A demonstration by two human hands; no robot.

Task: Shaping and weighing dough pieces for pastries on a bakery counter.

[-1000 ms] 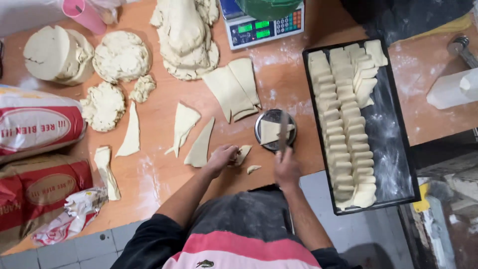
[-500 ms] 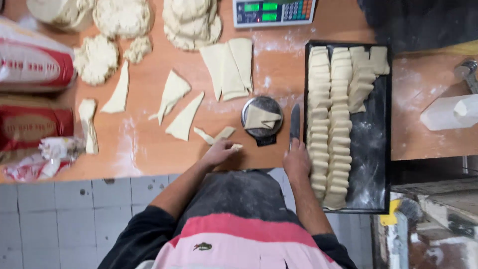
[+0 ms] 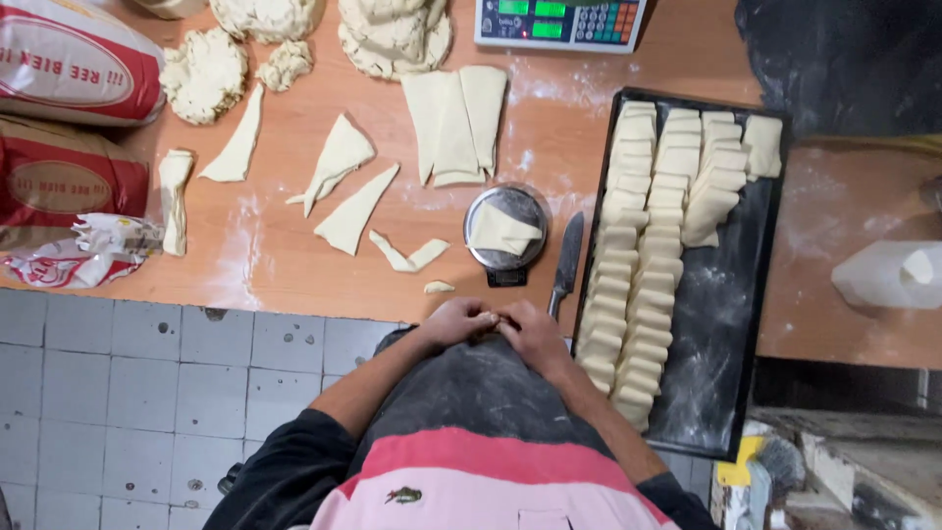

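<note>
Floury and bare, our left hand (image 3: 459, 322) and right hand (image 3: 530, 332) meet at the wooden table's (image 3: 294, 275) near edge, fingertips pinched together; what they pinch we cannot tell. Just beyond lie a tiny dough scrap (image 3: 439, 287) and a dark-handled knife (image 3: 566, 263). Farther off, a small round metal scale (image 3: 505, 234) carries a folded dough piece, beside the black baking tray (image 3: 726, 324) lined with pale dough rectangles.

Wooden table (image 3: 294, 275), floury. On it: cut dough strips (image 3: 345, 211), folded sheets (image 3: 456, 123), rough dough lumps (image 3: 204, 74) along the far edge, small round scale (image 3: 505, 231) with a dough piece on it, knife (image 3: 567, 260) beside the scale, black tray (image 3: 731, 294) of dough pieces, digital scale (image 3: 559, 20), flour sacks (image 3: 64, 128) at left.
</note>
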